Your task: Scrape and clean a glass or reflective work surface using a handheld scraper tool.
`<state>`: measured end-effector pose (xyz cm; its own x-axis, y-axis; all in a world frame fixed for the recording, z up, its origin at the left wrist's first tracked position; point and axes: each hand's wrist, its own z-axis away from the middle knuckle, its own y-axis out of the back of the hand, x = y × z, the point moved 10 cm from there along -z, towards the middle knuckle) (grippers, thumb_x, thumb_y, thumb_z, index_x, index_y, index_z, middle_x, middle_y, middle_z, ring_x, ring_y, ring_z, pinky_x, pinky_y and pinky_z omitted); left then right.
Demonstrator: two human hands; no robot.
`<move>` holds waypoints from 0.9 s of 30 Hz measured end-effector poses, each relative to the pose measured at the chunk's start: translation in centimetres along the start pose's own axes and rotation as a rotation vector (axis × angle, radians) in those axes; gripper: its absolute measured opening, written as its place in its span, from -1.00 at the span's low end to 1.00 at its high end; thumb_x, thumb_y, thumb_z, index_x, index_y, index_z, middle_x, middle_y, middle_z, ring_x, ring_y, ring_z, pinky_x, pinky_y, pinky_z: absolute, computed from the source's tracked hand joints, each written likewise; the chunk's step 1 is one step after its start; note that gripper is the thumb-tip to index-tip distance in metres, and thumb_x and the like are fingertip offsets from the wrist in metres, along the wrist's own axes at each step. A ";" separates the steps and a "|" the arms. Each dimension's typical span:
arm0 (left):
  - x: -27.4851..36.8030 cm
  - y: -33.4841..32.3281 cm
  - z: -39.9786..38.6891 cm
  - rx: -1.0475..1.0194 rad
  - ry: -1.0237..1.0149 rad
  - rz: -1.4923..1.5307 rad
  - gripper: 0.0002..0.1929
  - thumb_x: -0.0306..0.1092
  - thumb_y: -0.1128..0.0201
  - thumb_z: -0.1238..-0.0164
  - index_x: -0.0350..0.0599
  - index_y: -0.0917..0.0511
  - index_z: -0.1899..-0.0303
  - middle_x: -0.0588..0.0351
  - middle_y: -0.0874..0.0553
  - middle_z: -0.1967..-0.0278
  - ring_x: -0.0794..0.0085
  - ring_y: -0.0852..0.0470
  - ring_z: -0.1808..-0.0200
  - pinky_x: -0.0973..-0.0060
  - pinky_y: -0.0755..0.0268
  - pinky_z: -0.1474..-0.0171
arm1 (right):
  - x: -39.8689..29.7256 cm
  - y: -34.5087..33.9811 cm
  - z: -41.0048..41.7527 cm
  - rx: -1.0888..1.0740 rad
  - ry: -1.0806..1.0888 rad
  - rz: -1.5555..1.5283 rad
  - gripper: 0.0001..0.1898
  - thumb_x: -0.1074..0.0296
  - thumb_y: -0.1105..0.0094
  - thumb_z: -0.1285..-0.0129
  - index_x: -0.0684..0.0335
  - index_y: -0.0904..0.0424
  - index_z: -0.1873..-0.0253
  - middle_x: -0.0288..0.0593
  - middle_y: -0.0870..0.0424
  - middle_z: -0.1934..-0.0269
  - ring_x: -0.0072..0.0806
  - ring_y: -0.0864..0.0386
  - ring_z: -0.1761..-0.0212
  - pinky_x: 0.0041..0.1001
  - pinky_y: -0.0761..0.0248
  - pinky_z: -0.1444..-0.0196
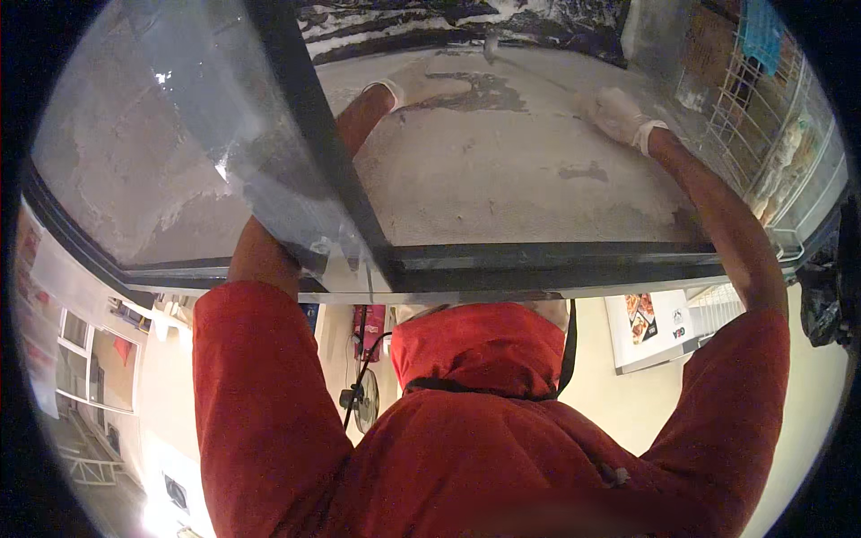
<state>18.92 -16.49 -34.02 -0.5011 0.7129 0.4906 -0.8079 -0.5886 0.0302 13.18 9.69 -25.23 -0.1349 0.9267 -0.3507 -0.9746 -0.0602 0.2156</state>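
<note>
Both my arms reach down into what looks like a chest freezer with a sliding glass lid. My left hand (427, 89), in a pale thin glove, lies stretched out against the whitish inner surface (464, 175), beside a grey wet-looking patch (488, 91). The black lid frame (316, 128) crosses in front of my left arm. On the other side my right hand (615, 118), gloved alike, is near the same surface, close to the right wall. Its fingers are blurred and look bent. Whether either hand holds something small, I cannot tell.
A white wire basket (760, 114) hangs on the right, with a blue item (762, 33) at its top. Dark, frost-streaked material (464, 27) lies at the far end. The black rim (551, 262) runs before my body. Behind me stands a fan (366, 400).
</note>
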 end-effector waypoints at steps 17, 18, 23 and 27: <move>6.0 -0.9 1.4 -0.077 -0.082 0.030 0.21 0.53 -0.21 0.17 -0.21 -0.03 -0.41 -0.23 -0.23 -0.36 0.04 -0.16 -0.41 0.29 -0.03 -0.40 | 3.8 -0.2 0.4 0.121 -0.039 0.099 -0.41 -0.16 0.20 -0.37 0.32 -0.63 0.13 0.27 -0.61 0.18 0.16 -0.55 0.10 -0.12 -0.38 0.02; 4.9 -1.3 0.6 -0.071 -0.079 0.031 0.21 0.53 -0.21 0.17 -0.21 -0.03 -0.41 -0.23 -0.23 -0.36 0.04 -0.16 -0.41 0.29 -0.03 -0.40 | 3.3 0.4 -0.1 0.122 -0.033 0.101 -0.41 -0.16 0.20 -0.37 0.32 -0.63 0.13 0.27 -0.61 0.18 0.16 -0.55 0.10 -0.12 -0.38 0.02; 6.2 -2.0 -0.8 0.044 -0.275 0.028 -0.16 0.31 -0.30 -0.01 0.06 -0.35 -0.30 -0.02 -0.41 -0.28 0.16 -0.35 -0.30 0.35 -0.16 -0.33 | 3.9 2.6 1.9 0.221 -0.200 -0.009 -0.38 -0.13 0.23 -0.39 0.44 -0.57 0.13 0.40 -0.54 0.22 0.22 -0.50 0.08 -0.11 -0.33 0.02; 4.1 -3.0 -2.7 0.078 -0.218 -0.036 -0.18 0.31 -0.30 0.00 0.07 -0.38 -0.28 -0.01 -0.42 -0.28 0.15 -0.37 -0.29 0.37 -0.18 -0.31 | 3.1 -0.8 0.9 -0.011 0.022 0.160 -0.44 -0.09 0.21 -0.39 0.36 -0.61 0.14 0.27 -0.60 0.16 0.19 -0.55 0.16 -0.11 -0.40 0.04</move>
<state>18.47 -10.74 -34.40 -0.3866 0.6402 0.6638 -0.7937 -0.5975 0.1140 13.73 12.92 -25.70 -0.2923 0.8968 -0.3322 -0.9422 -0.2107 0.2605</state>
